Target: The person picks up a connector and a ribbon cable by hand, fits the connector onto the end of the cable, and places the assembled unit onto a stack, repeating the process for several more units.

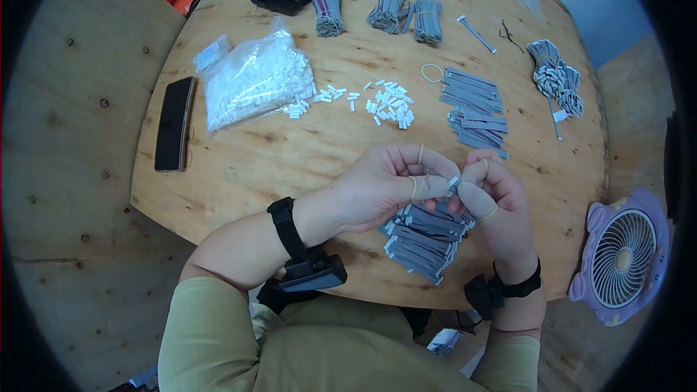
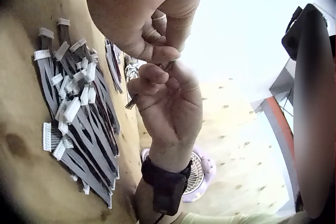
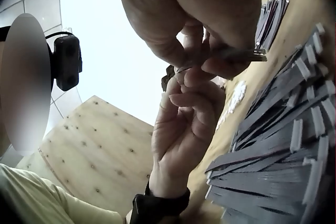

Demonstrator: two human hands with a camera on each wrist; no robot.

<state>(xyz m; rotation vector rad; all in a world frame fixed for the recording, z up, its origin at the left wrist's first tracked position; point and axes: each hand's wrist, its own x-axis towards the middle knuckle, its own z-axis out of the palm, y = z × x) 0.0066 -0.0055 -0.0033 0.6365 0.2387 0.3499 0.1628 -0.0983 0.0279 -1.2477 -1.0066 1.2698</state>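
I count one phone (image 1: pixel 174 125), one fan (image 1: pixel 623 258), one big bag (image 1: pixel 254 80), one loose ring (image 1: pixel 423 72), two hands (image 1: pixel 370 189), two wrist straps (image 1: pixel 289 232) and three gray bundles (image 1: pixel 328 11) at the bench's (image 1: pixel 239 196) far side.

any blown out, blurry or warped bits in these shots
Head view: table edges bowed, picture corners black, glare on the bag; left wrist view: background beside the left hand blown out white; right wrist view: white background too, right hand in shadow, nearby cables slightly soft.
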